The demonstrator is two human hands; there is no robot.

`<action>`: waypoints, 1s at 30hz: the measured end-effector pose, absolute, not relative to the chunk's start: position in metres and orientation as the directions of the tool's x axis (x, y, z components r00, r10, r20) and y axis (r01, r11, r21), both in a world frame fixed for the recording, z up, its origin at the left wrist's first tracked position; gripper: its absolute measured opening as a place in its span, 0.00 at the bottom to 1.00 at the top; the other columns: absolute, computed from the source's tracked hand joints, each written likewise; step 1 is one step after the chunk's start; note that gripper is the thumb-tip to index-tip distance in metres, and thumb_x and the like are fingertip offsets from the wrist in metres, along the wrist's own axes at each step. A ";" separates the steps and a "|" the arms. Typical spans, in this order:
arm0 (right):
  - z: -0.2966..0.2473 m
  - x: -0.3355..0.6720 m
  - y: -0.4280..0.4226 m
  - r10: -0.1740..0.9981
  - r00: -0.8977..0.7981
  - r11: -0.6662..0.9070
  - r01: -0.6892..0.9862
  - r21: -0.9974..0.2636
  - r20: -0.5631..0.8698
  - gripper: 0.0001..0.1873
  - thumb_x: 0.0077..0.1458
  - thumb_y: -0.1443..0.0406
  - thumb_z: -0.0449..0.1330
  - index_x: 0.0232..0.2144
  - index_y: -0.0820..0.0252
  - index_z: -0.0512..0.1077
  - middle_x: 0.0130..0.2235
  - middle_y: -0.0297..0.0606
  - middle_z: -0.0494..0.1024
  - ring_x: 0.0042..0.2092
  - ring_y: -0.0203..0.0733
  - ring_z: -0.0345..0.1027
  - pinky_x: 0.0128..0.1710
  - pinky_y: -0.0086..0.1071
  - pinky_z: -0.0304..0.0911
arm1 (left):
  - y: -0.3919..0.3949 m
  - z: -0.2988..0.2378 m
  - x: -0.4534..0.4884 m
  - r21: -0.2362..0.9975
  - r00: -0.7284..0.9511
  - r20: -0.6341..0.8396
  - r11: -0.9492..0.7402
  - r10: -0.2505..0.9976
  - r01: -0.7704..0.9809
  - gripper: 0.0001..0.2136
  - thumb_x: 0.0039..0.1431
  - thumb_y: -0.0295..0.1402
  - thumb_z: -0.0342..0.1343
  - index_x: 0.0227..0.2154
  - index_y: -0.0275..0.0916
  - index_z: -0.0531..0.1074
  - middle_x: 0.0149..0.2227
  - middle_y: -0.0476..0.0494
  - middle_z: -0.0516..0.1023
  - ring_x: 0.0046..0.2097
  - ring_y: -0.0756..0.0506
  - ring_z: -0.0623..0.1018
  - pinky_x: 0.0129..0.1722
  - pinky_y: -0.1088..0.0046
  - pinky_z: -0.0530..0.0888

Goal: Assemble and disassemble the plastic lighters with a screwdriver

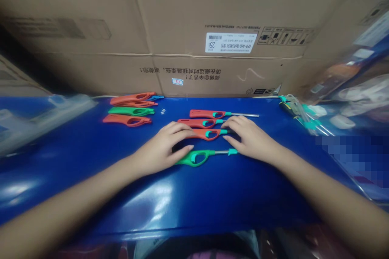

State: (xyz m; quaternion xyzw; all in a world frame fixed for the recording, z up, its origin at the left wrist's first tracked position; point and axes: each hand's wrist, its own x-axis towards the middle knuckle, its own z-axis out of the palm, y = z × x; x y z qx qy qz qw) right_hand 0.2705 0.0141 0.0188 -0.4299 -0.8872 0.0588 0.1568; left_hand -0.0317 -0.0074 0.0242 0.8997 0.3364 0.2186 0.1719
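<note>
Several long-nosed lighters lie in a row on the blue table (212, 194). My left hand (165, 145) rests fingers-down over the handle ends of the orange lighters (206, 122) and touches the green lighter (197, 157) nearest me. My right hand (247, 135) lies flat over their metal nozzles, fingers stretched out. The farthest orange lighter (212, 113) lies just beyond my fingertips. Neither hand grips anything.
A pile of orange and green lighter shells (132, 109) lies at the left back. A big cardboard box (194, 28) stands as a wall behind the table. Teal-tipped metal parts (299, 115) and plastic bags (358, 101) lie at the right; a clear bag (36, 117) lies at the left.
</note>
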 end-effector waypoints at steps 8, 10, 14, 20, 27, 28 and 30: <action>0.019 0.258 -0.001 0.751 -0.632 0.660 0.732 -0.171 0.192 0.08 0.68 0.65 0.51 0.44 0.63 0.68 0.43 0.45 0.74 0.43 0.47 0.70 0.39 0.38 0.64 | -0.011 0.031 -0.029 0.223 0.704 0.268 -0.753 0.658 0.619 0.18 0.71 0.39 0.50 0.59 0.43 0.69 0.58 0.37 0.74 0.58 0.37 0.72 0.57 0.55 0.69; 0.025 0.250 -0.014 0.691 -0.690 0.719 0.688 -0.098 0.217 0.11 0.69 0.65 0.49 0.47 0.64 0.67 0.44 0.45 0.75 0.39 0.45 0.71 0.35 0.36 0.61 | -0.018 0.035 -0.027 0.097 0.743 0.240 -0.777 0.625 0.622 0.19 0.71 0.39 0.49 0.61 0.41 0.67 0.56 0.36 0.75 0.55 0.36 0.74 0.53 0.56 0.70; 0.033 0.241 -0.030 0.589 -0.769 0.783 0.620 0.061 0.248 0.17 0.72 0.57 0.47 0.49 0.63 0.69 0.41 0.42 0.78 0.33 0.41 0.71 0.29 0.34 0.55 | -0.029 0.043 -0.025 0.084 0.761 0.115 -0.769 0.639 0.633 0.17 0.72 0.38 0.47 0.59 0.42 0.69 0.46 0.38 0.79 0.41 0.40 0.80 0.39 0.65 0.74; 0.041 0.262 -0.014 0.596 -0.745 0.747 0.651 0.134 0.298 0.18 0.72 0.61 0.47 0.38 0.61 0.74 0.33 0.41 0.80 0.33 0.42 0.72 0.30 0.34 0.56 | -0.023 0.064 -0.044 0.374 0.701 -0.055 -0.636 0.711 0.675 0.13 0.71 0.42 0.47 0.47 0.43 0.73 0.38 0.45 0.79 0.34 0.46 0.78 0.32 0.73 0.68; 0.041 0.277 0.009 0.646 -0.726 0.763 0.626 -0.161 0.235 0.16 0.69 0.56 0.52 0.44 0.59 0.74 0.46 0.44 0.80 0.48 0.47 0.71 0.50 0.42 0.63 | -0.001 0.052 -0.054 0.457 0.703 0.033 -0.636 0.710 0.622 0.13 0.67 0.43 0.54 0.45 0.40 0.75 0.44 0.42 0.78 0.41 0.44 0.78 0.39 0.72 0.71; 0.037 0.277 0.012 0.656 -0.711 0.754 0.624 -0.205 0.253 0.16 0.69 0.57 0.52 0.46 0.60 0.73 0.48 0.45 0.79 0.50 0.48 0.70 0.52 0.44 0.63 | 0.002 0.046 -0.053 0.477 0.719 0.052 -0.649 0.694 0.593 0.13 0.67 0.42 0.55 0.48 0.41 0.75 0.47 0.41 0.78 0.45 0.44 0.78 0.42 0.71 0.73; 0.028 0.278 0.019 0.701 -0.642 0.713 0.646 -0.275 0.310 0.15 0.70 0.58 0.51 0.48 0.60 0.72 0.50 0.46 0.78 0.52 0.49 0.68 0.54 0.46 0.62 | 0.007 0.036 -0.051 0.526 0.745 0.093 -0.668 0.661 0.527 0.15 0.69 0.40 0.54 0.53 0.41 0.74 0.51 0.40 0.77 0.49 0.43 0.77 0.48 0.70 0.73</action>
